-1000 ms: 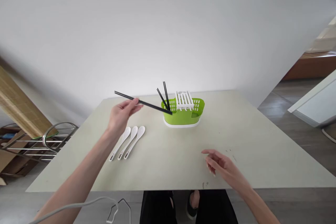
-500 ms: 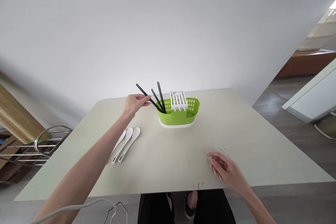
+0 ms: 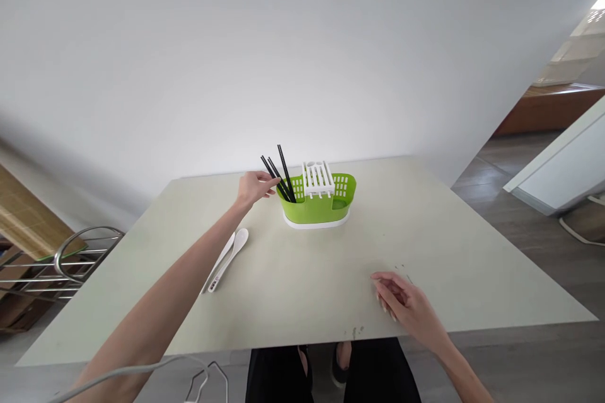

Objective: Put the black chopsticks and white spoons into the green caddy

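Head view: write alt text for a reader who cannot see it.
A person's left hand touches black chopsticks leaning in the left end of a green basket on a pale table. Two white spoons lie to the basket's left, and the loosely curled right hand, holding nothing visible, is near the table's front edge.

Pale, scuffed tabletop (image 3: 425,233); on it a green basket (image 3: 312,213); two visible white spoons (image 3: 240,240)

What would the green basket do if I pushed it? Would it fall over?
The green basket would probably slide rather than tip, since it looks wide and low on its white base. It's likely light, because it looks like thin plastic. The black chopsticks lean together at one end, so they might rattle or shift.
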A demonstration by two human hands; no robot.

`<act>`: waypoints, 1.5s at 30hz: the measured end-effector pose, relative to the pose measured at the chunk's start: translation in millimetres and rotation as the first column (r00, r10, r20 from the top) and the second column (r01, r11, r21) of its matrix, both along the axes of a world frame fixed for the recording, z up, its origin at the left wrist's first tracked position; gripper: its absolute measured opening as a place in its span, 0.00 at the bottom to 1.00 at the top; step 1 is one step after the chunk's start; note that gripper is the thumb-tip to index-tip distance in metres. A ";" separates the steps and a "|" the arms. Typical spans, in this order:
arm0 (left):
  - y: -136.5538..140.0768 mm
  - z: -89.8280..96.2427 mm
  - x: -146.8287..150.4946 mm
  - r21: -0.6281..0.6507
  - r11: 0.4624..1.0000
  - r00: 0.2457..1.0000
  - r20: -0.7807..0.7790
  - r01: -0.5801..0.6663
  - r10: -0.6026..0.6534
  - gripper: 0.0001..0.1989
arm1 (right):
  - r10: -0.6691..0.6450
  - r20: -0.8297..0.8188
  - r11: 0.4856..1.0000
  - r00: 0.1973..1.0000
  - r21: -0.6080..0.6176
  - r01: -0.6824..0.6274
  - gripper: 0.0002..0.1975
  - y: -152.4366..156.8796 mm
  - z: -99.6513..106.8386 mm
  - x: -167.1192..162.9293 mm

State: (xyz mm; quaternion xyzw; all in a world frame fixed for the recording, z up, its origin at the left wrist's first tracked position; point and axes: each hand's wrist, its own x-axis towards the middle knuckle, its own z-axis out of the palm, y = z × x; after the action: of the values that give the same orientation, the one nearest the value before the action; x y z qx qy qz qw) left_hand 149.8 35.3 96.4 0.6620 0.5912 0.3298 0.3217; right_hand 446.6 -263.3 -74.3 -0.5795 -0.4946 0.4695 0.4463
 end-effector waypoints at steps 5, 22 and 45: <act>-14.3 0.0 -17.2 0.055 0.998 1.000 -0.024 -0.004 0.005 0.32 | -0.009 0.016 1.000 1.000 0.003 0.009 0.25 0.2 2.3 -0.8; -125.9 -52.0 -203.6 -0.081 0.985 0.649 -0.760 -0.150 0.036 0.26 | -0.035 0.163 0.999 0.986 0.030 0.031 0.28 -0.4 1.7 -4.1; -159.0 -20.1 -187.8 -0.096 0.987 0.974 -0.200 -0.130 0.109 0.25 | 0.051 0.096 0.998 0.994 -0.043 -0.047 0.28 4.4 10.5 -19.6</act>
State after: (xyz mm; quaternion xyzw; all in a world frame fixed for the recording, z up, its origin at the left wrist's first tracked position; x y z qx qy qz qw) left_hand -38.0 -123.7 76.3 0.6358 0.6756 0.2497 0.2774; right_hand 427.0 -258.9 -63.7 -0.5981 -0.5202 0.4616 0.3982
